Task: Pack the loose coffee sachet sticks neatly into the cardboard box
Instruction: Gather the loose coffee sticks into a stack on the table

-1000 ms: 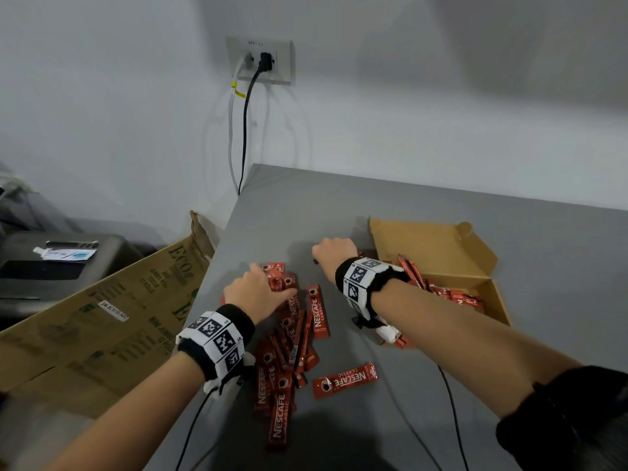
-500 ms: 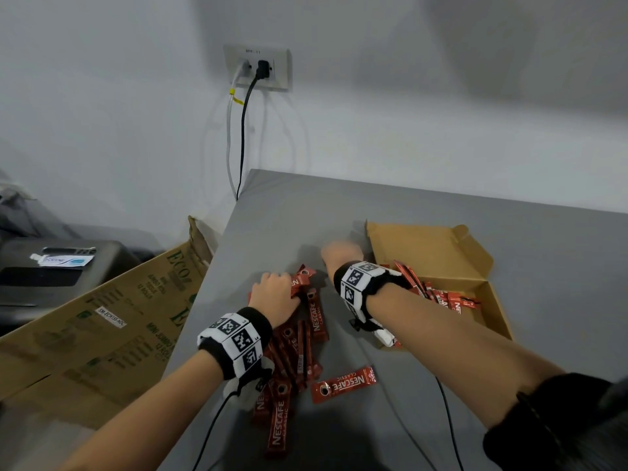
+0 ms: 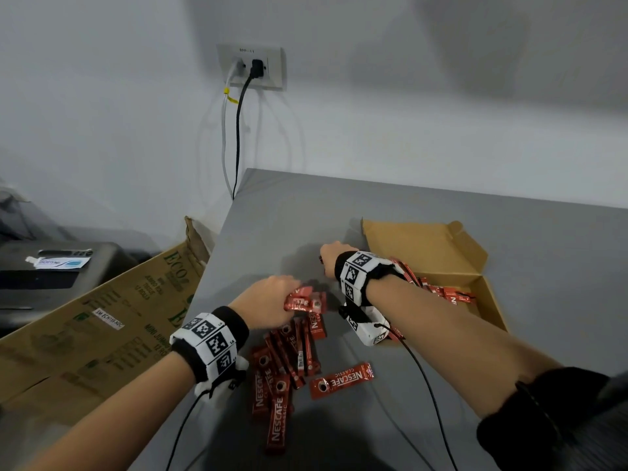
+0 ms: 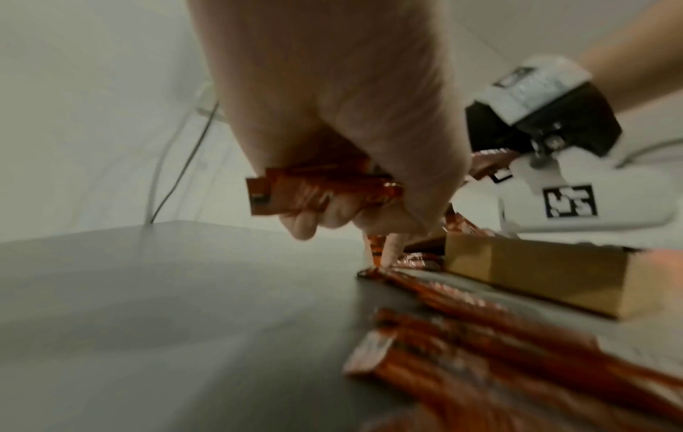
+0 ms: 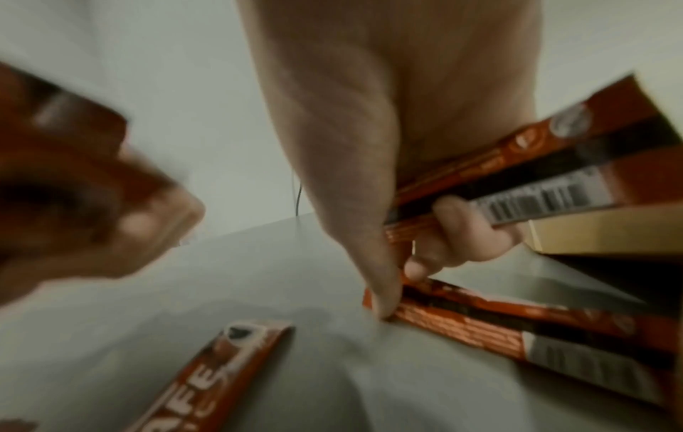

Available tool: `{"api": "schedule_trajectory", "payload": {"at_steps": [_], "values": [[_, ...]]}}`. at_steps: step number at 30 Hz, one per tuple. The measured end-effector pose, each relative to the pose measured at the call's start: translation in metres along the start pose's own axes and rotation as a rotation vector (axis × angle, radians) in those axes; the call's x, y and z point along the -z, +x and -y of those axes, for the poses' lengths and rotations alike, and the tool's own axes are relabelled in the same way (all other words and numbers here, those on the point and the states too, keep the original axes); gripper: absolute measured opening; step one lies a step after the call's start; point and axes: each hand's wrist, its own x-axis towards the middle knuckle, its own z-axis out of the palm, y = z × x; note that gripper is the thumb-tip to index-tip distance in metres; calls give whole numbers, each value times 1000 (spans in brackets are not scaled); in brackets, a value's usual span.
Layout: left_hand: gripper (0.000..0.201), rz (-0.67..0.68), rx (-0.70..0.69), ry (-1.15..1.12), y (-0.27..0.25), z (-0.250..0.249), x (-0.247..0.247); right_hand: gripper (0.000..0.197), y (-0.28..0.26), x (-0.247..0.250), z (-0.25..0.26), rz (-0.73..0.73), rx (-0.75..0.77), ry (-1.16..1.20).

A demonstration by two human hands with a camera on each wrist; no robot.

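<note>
Fingers of the left hand (image 3: 268, 300) curl round a few Nescafe sachet sticks (image 3: 304, 302); the right hand (image 5: 425, 204) grips another bundle. Loose sticks (image 3: 289, 362) lie just below, cardboard box (image 3: 424, 246) right. Best square the ends before laying them flat.

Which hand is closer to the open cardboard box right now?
Right. The right hand, gripping sachets, sits just beside the cardboard box's near-left corner; the left hand, holding sachets too, is farther left over the loose pile.

Both forearms outstretched, left hand (image 3: 268, 300) and right hand (image 3: 331, 256) each with curled fingers, grip closed on sachets.
</note>
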Motion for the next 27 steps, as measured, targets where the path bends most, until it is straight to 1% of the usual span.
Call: {"api": "schedule_trajectory", "payload": {"at_steps": [2,4,6,8,10,12,14,15,17,19,21,22,23,24,25,26,27], "values": [[23,50,-80,102,-1,-1,-2,25,-3,0,3,-26,25,21],[37,102,-144,168,1,-4,-1,26,-10,5,7,-88,44,57],[42,173,-210,259,4,-10,1,26,-21,12,8,-182,58,119],[49,243,-246,382,6,-17,-1,23,-36,15,9,-295,96,199],[51,264,-252,450,8,-21,-4,16,-55,12,8,-365,143,290],[52,268,-227,430,10,-25,-5,11,-73,2,8,-389,193,303],[50,268,-186,421,13,-28,-7,15,-83,-14,8,-395,245,248],[45,262,-155,425,13,-29,-7,16,-87,-22,8,-400,262,233],[33,210,-79,388,14,-25,-9,15,-95,-35,7,-415,289,254],[24,118,15,260,13,-12,-7,18,-106,-44,6,-424,325,276],[14,47,62,151,9,2,-2,24,-117,-52,6,-377,388,289],[11,43,58,129,4,5,1,29,-120,-57,5,-312,424,293],[12,64,43,118,-3,6,2,35,-122,-63,3,-228,457,298],[17,119,29,116,-12,6,2,44,-123,-69,1,-141,480,288],[22,188,20,120,-21,6,0,51,-122,-77,-2,-65,494,238],[28,246,24,127,-30,4,-2,57,-121,-82,-4,-16,501,149],[35,276,41,142,-38,4,-3,62,-121,-87,-6,13,500,51]]}}
